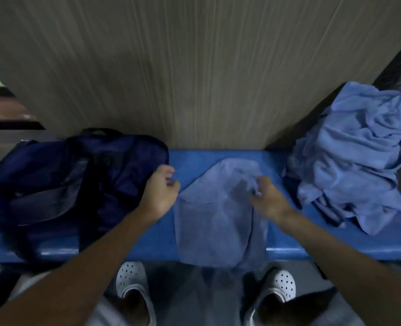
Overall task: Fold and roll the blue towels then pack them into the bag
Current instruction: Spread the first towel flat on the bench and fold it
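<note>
One towel (216,220) lies across the middle of the bench (286,236), its near end hanging over the front edge. Folding looks barely begun, and nothing rolled is in sight. The right hand (268,198) pinches bunched cloth near the towel's far end; the left hand (161,191) is curled at its left corner, gripping what I cannot tell. The bag (77,184) fills the left end, the crumpled pile (350,165) the right end — little bare bench between.
</note>
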